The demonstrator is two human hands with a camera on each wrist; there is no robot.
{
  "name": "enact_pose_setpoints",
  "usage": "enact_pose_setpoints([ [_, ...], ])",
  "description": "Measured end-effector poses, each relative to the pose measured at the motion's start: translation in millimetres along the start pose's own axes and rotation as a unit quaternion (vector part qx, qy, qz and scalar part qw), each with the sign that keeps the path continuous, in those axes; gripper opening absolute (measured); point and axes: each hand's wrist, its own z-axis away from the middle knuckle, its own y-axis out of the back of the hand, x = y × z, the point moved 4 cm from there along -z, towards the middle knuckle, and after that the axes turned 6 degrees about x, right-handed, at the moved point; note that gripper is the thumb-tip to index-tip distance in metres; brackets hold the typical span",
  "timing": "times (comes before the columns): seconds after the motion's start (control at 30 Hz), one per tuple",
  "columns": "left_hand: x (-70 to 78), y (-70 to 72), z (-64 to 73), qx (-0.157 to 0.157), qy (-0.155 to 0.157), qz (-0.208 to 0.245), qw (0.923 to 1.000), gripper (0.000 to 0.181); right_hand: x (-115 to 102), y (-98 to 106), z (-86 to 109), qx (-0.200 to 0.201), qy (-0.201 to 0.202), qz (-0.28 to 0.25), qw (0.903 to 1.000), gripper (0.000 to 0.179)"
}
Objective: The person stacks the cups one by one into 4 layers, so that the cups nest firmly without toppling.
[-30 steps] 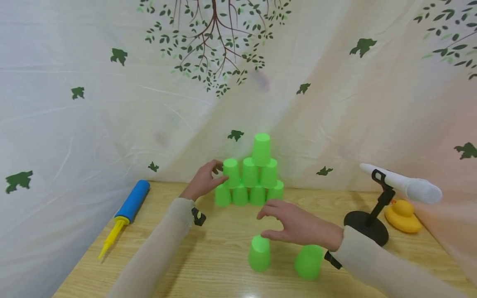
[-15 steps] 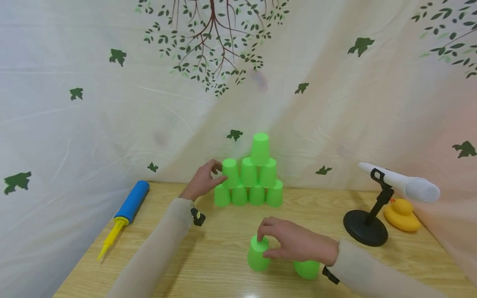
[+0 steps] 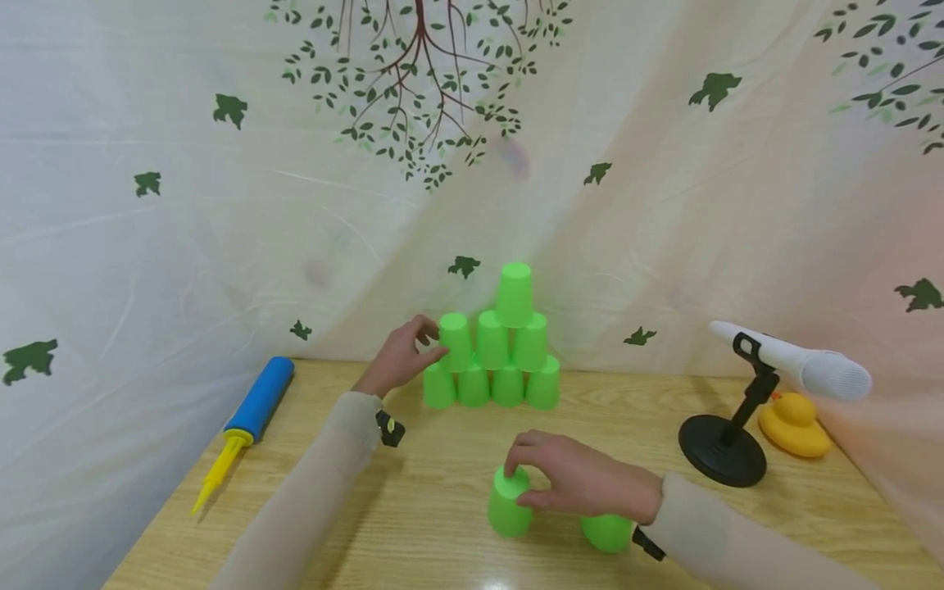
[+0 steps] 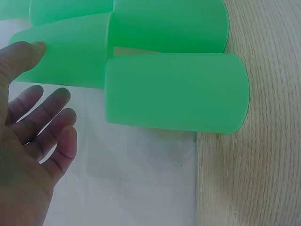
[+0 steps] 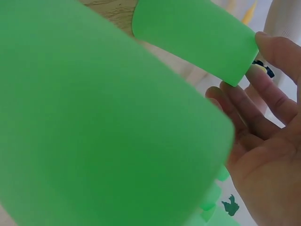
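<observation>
My right hand (image 3: pixel 586 479) pinches the base end of an upside-down green plastic cup (image 3: pixel 507 512) near the front, thumb on one side and fingers on the other. Another green cup (image 3: pixel 607 537) stands just right of it, partly behind the hand; it looms large in the right wrist view. Farther back, my left hand (image 3: pixel 398 352) is at the left cup (image 3: pixel 458 352) of a pyramid's second row. Its thumb (image 4: pixel 28 54) lies across that cup in the left wrist view, the other fingers loosely bent beside it. One top cup (image 3: pixel 515 295) sits on the right-hand pair.
The pyramid's bottom row (image 3: pixel 473 388) has several cups on the wooden table (image 3: pixel 435 492), near a printed cloth backdrop (image 3: pixel 332 246). A blue and yellow hand pump (image 3: pixel 261 401) lies at left. At right are a white microphone (image 3: pixel 796 360) on a black stand (image 3: pixel 723 451) and a yellow rubber duck (image 3: pixel 794 426).
My right hand has come down onto the front cup and taken hold of its base end. The left hand stays by the pyramid, and the stacked cups have not moved.
</observation>
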Motion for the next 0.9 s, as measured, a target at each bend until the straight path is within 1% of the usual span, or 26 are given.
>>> enact_pose_setpoints([
  [0.17,-0.6,0.5,-0.2,0.0,-0.002,-0.002,1.0,0.035,1.4,0.2,-2.0,0.002,-0.001,-0.002,1.0,0.021],
  [0.27,-1.6,0.3,-0.4,-0.003,-0.001,-0.005,1.0,0.036,1.8,5.6,-4.6,0.019,0.006,0.001,0.9998,0.021],
  [0.4,-3.5,0.0,-0.1,-0.005,0.006,-0.01,0.9999,0.037,2.1,18.3,-10.4,0.05,0.018,0.012,0.9985,0.022],
  [0.57,-2.7,1.3,-0.6,-0.004,0.007,-0.007,0.9999,0.038,0.1,42.9,-19.5,0.091,0.022,0.036,0.9949,0.025],
  [0.7,-2.0,2.0,-0.6,-0.004,0.007,0.001,1.0,0.04,-2.2,67.5,-28.3,0.149,0.028,0.045,0.9873,0.027],
  [0.83,-3.2,1.9,1.2,-0.009,0.008,0.002,0.9999,0.039,-2.1,87.8,-37.2,0.213,0.054,0.061,0.9738,0.027],
  [0.9,-3.8,1.3,2.3,-0.012,0.009,0.003,0.9999,0.037,0.1,95.1,-42.2,0.233,0.062,0.069,0.9679,0.027],
])
